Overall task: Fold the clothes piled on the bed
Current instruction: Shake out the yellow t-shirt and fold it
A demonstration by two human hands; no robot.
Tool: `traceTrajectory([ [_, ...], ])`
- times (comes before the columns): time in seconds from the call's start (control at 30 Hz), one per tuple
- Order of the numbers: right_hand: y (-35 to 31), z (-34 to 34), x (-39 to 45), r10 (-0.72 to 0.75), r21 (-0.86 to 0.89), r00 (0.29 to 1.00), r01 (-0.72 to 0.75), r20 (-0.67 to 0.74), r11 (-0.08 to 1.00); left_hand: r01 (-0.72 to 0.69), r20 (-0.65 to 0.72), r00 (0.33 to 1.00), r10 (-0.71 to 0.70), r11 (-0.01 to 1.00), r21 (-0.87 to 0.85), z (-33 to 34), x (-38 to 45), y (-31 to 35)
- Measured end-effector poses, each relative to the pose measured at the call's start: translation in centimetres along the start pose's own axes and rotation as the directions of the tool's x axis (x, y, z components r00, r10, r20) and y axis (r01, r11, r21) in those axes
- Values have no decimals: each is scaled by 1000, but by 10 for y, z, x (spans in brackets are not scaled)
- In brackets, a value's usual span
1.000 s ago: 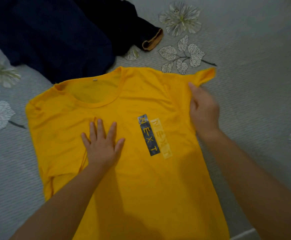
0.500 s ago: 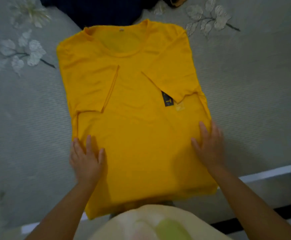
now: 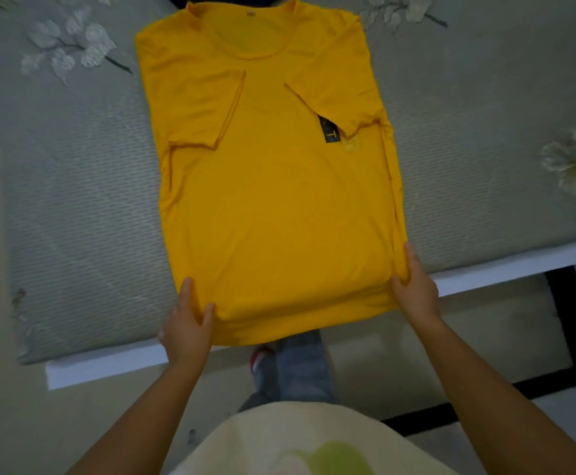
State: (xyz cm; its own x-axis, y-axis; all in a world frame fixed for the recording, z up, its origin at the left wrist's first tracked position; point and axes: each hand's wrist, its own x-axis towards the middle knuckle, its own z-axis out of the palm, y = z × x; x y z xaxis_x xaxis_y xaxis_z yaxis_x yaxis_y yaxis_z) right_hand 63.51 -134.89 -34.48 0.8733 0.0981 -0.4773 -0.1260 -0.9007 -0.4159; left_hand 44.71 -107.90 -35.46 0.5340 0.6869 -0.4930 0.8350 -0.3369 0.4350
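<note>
Bare forearms; a cream top point(image 3: 300, 437) with a green print at lower centre — below it, possibly blue jeans point(image 3: 300, 365).

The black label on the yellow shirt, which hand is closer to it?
Right. The right hand grips the hem's corner below the black label; the left hand grips the opposite corner, farther away.

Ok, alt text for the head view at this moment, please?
A yellow T-shirt lies flat on a grey bed, both sleeves folded inward, its hem hanging over the near edge. The left hand and right hand each pinch a bottom corner.
</note>
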Motion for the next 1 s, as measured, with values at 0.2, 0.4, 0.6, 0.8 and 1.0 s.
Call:
traceTrajectory([
  [0.2,19,16,-32,-106,49,988,101,111,994,-68,107,990,90,979,-194,3,-31,-23],
  [0.4,33,9,-55,-153,187,984,135,87,973,-17,160,985,61,965,-263,10,-56,-37],
  [0.6,17,-24,-67,-81,335,996,61,47,940,16,44,999,1,923,-385,-22,-72,-27],
  [0.8,-44,-57,-28,-68,511,997,71,-23,856,-8,-64,997,-34,826,-563,-70,-43,19],
  [1.0,-108,-86,65,114,774,982,45,-151,632,-11,-180,959,-217,610,-792,-109,40,82],
])
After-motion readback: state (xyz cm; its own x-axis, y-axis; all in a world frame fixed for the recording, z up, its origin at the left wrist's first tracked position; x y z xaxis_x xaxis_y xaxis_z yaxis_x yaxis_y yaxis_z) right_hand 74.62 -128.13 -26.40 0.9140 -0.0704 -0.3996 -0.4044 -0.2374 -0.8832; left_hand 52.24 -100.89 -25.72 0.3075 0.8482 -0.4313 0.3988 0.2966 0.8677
